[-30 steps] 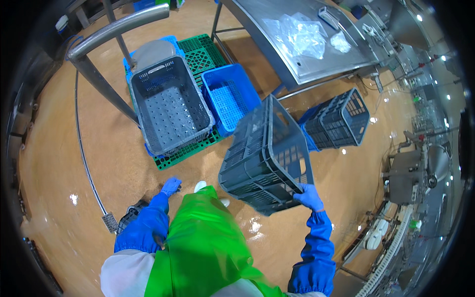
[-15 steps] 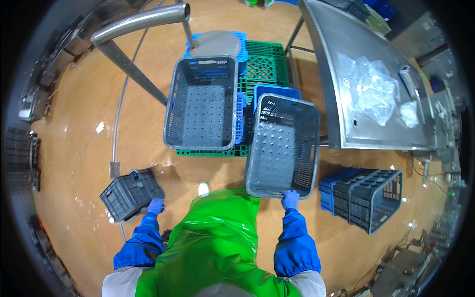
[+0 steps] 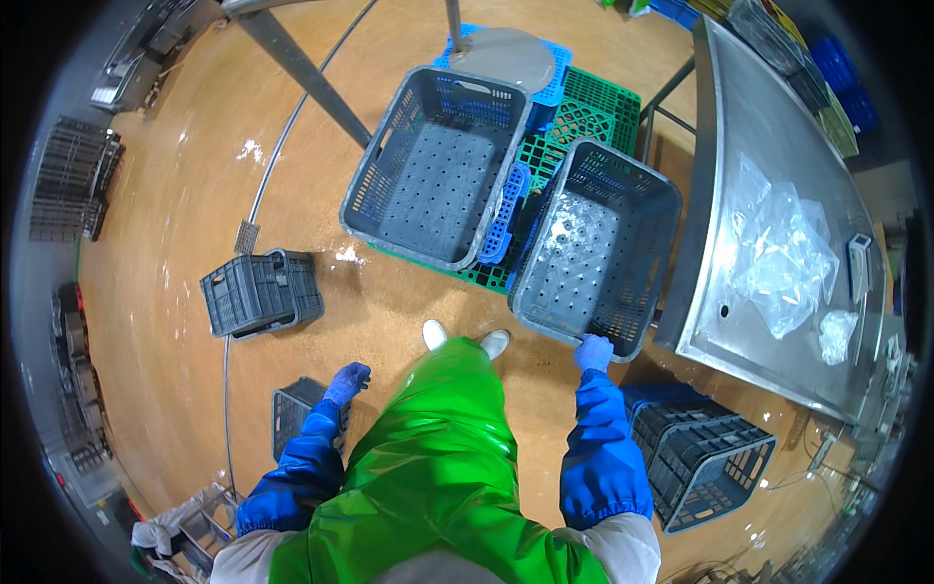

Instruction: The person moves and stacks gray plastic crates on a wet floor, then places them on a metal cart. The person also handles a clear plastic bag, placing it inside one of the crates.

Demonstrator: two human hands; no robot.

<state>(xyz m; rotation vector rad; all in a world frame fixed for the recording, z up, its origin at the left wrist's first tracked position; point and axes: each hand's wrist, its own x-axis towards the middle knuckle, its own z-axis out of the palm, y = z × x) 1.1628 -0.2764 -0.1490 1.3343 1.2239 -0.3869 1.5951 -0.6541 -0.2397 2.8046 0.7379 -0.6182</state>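
My right hand (image 3: pixel 593 353), in a blue glove, is closed over the near rim of a grey plastic crate (image 3: pixel 637 248). That crate has a perforated floor and slotted walls, and only wet shine shows inside it. My left hand (image 3: pixel 347 383), gloved in blue too, hangs at my left side with its fingers loosely bent and apart, holding nothing. Below it on the floor is a small dark crate (image 3: pixel 289 414), partly hidden by my forearm. To the left of the held crate sits a second grey crate (image 3: pixel 418 180), on top of the stacked goods.
Under the crates lies a green pallet (image 3: pixel 593 107) with blue crates (image 3: pixel 506 219). A steel table (image 3: pixel 749 336) with clear plastic bags (image 3: pixel 788 258) stands on the right. Black crates (image 3: pixel 258 292) are at left, more crates (image 3: pixel 696 453) at right. A metal rail (image 3: pixel 306 78) rises behind.
My view has turned, so the scene appears tilted. My right hand stays on the rim of the right grey crate, which now lies closer beside the steel table. My left hand remains without a load.
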